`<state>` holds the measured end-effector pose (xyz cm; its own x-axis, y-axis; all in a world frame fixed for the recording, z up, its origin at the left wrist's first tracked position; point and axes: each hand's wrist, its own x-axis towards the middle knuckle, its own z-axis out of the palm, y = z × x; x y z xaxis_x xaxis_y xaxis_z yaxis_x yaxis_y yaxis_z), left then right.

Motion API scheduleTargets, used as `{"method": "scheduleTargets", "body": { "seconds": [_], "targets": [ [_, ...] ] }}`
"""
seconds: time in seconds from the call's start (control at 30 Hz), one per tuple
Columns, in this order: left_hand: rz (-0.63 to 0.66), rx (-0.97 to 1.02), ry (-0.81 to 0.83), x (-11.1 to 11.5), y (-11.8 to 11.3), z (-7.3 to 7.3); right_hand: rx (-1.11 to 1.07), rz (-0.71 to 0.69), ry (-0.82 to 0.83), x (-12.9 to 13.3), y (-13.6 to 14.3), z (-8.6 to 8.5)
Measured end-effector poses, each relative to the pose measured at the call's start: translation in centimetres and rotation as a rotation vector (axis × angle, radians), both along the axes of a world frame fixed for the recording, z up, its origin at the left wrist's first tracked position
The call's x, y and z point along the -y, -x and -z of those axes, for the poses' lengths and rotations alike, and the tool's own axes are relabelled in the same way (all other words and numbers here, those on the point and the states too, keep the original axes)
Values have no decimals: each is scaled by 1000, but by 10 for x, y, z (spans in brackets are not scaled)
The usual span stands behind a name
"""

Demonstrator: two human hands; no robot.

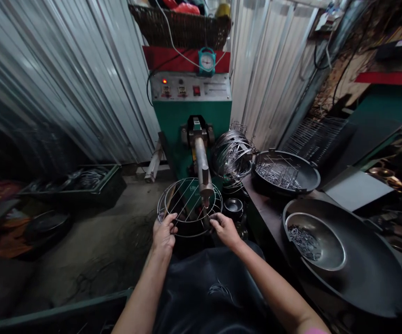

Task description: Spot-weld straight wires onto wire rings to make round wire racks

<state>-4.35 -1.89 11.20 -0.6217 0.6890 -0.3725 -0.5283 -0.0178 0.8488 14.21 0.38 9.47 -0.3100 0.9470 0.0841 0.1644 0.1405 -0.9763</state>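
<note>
1. Green box-shaped metal machine [194,109]: lower front partly hidden behind its own arm and the rack.
2. Glossy black apron [207,278]: spread over the person's lap, cut off at the lower edge of view.
3. Round silver wire rack [188,204]: ringed, with slanting cross-bars; lies between and just beyond the two hands, near left rim within the left fingers, near right rim beside the right fingertips. Near edge dark, hard to make out.
4. Thick grey cylindrical metal arm [202,162]: tip over the rack's right part; contact cannot be told.
5. Bare left hand [165,232]: thumb and forefinger closed on the rim.
6. Bare right hand [224,229]: thumb and fingertips in a narrow pinch; whatever lies between them cannot be told.
</note>
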Motion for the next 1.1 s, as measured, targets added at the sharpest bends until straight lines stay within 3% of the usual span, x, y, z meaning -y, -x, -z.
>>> {"method": "scheduleTargets", "body": {
  "seconds": [0.23, 0.5, 0.9, 1.1],
  "targets": [
    [0, 35, -17, 1, -1, 0, 82, -79, -54, -1, -2, -2],
    [-13, 21, 14, -3, -2, 3, -43, -9, 34, -4, 1, -1],
    [-46, 49, 87, -18, -2, 2, -41, 7, 14, -19, 3, -3],
    [-55, 54, 37, -16, -4, 8, -40, 8, -3, -20, 1, -5]
  ]
}}
